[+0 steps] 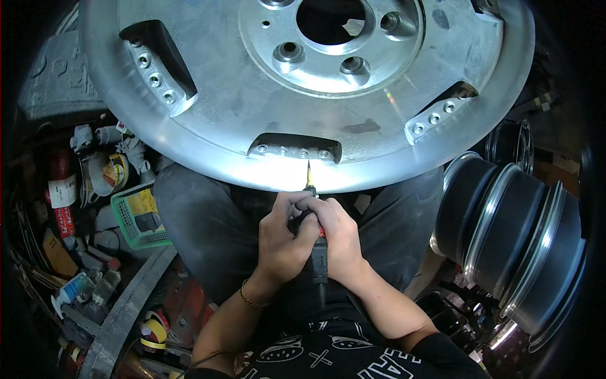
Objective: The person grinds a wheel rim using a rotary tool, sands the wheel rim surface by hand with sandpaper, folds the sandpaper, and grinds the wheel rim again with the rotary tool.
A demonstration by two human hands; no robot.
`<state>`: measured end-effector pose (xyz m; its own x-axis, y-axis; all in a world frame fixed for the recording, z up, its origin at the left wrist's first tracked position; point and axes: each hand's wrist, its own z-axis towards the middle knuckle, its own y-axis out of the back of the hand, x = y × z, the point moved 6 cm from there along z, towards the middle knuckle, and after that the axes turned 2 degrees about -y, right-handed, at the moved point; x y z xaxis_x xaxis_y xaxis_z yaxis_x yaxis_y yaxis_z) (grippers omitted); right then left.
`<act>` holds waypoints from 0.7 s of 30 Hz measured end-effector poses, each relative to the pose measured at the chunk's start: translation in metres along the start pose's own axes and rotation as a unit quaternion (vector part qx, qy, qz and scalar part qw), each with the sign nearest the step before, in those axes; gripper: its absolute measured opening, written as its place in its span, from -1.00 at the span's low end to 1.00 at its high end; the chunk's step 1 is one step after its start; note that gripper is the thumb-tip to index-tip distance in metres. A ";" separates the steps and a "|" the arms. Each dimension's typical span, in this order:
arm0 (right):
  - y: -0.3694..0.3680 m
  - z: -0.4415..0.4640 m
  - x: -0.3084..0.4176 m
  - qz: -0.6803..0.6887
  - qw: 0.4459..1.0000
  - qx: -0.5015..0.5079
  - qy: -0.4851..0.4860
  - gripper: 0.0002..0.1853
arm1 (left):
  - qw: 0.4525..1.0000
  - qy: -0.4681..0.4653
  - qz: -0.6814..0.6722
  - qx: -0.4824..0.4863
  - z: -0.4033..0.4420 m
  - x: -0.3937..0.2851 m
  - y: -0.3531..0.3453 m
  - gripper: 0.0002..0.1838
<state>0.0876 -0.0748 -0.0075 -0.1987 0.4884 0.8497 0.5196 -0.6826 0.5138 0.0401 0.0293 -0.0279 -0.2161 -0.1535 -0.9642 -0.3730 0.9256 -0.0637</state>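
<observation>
Both my hands grip a slim black rotary tool (319, 256) at the middle of the view. My left hand (281, 243) wraps it from the left, and my right hand (339, 237) closes round it from the right. Its thin yellowish bit (309, 174) points away from me at the near rim of a large bare-metal wheel (221, 126). The bit's tip is just below a slot (293, 140) with several small round holes; whether it touches the metal I cannot tell. My fingers hide part of the tool's body.
Dark wheel rims (499, 215) with shiny edges stand at the right. At the left are a green plastic basket (129, 221), a metal beam (129, 316), rolls of tape (153, 331) and small bottles (106, 287). My knees lie under the wheel's near edge.
</observation>
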 end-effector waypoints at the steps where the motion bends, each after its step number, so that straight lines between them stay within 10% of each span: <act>1: 0.000 0.001 0.000 0.003 1.000 -0.004 0.009 -0.57 | 1.000 0.008 -0.007 0.001 0.001 -0.001 0.000 -0.69; 21: 0.008 -0.003 0.010 0.001 0.999 -0.041 0.029 -0.59 | 0.999 -0.024 -0.005 0.028 -0.008 -0.008 0.003 -0.57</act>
<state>0.0873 -0.0774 0.0052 -0.2459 0.4562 0.8553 0.4510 -0.7272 0.5175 0.0337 0.0307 -0.0182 -0.1685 -0.1473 -0.9746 -0.3238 0.9422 -0.0864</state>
